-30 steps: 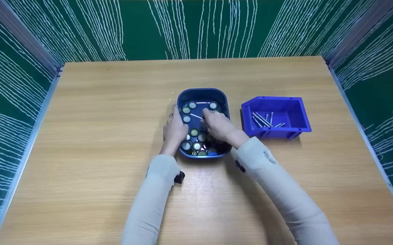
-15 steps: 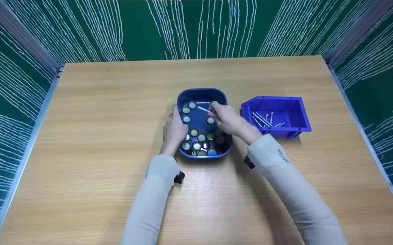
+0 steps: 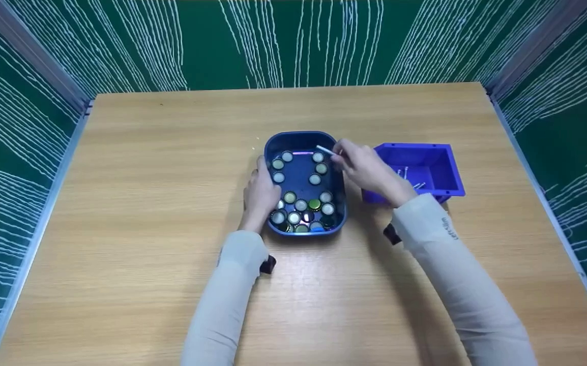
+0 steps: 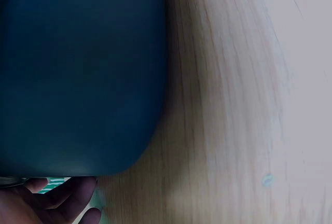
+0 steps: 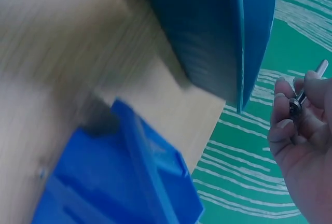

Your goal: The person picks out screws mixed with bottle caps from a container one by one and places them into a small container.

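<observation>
A dark blue tub stands on the table with several bottle caps inside, most of them near its front end. My left hand grips the tub's left wall, thumb over the rim and fingers outside. Over the right rim of the tub, my right hand pinches a silver bolt between thumb and fingers. In the right wrist view, the bolt's round socket head faces the palm and its shank sticks out past the fingertips.
A purple-blue bin stands to the right of the tub, holding several silver bolts, partly hidden behind the right forearm. Green walls with white streaks enclose the wooden table at the back and sides.
My right hand has lifted the bolt from inside the tub and carried it right, to above the tub's right rim near the bin. The left hand has stayed on the tub.
</observation>
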`<state>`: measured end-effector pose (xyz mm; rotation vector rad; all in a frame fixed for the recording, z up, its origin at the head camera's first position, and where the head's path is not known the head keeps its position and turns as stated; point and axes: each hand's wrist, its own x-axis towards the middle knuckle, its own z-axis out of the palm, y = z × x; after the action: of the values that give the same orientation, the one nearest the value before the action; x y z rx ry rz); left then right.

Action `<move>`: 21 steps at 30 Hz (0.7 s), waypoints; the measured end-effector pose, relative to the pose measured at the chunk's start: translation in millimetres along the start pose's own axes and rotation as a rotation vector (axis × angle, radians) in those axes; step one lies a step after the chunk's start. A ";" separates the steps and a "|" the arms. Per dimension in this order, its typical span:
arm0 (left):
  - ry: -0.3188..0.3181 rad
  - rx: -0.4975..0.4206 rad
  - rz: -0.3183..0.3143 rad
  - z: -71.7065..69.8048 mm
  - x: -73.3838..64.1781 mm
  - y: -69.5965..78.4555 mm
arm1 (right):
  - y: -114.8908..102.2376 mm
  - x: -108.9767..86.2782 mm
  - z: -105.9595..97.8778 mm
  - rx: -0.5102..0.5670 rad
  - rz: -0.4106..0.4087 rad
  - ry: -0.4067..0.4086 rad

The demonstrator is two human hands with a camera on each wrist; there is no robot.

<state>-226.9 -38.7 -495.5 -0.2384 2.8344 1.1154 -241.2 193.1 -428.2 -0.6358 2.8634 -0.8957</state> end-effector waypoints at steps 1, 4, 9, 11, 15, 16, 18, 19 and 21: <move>-0.001 0.000 0.000 0.0 0.1 -0.1 | 2.3 -1.1 -3.2 0.000 0.006 0.000; 0.000 0.007 0.003 -0.2 0.2 -0.3 | 11.4 -4.8 -13.8 -0.015 0.010 0.010; 0.001 0.028 0.013 -1.1 -0.2 0.0 | 29.3 -14.2 -33.3 -0.037 0.039 0.021; -0.001 0.029 0.012 -1.3 -0.2 0.1 | 36.1 -18.9 -40.9 -0.043 0.077 0.010; -0.005 0.026 0.009 -1.6 -0.4 0.4 | 50.5 -27.5 -52.1 -0.063 0.139 -0.011; -0.006 0.024 0.009 -1.5 -0.2 0.4 | 54.5 -29.6 -54.2 -0.070 0.148 -0.015; -0.007 0.019 0.007 -1.5 -0.5 0.5 | 62.5 -33.5 -57.4 -0.088 0.155 -0.020; -0.007 0.018 0.006 -1.5 -0.5 0.6 | 66.2 -35.6 -58.9 -0.098 0.155 -0.021; -0.008 0.016 0.006 -1.4 -0.8 0.6 | 73.5 -40.0 -61.1 -0.116 0.156 -0.027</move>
<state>-226.2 -39.1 -494.0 -0.2238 2.8381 1.0922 -243.2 296.5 -420.9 -0.4222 2.9084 -0.6978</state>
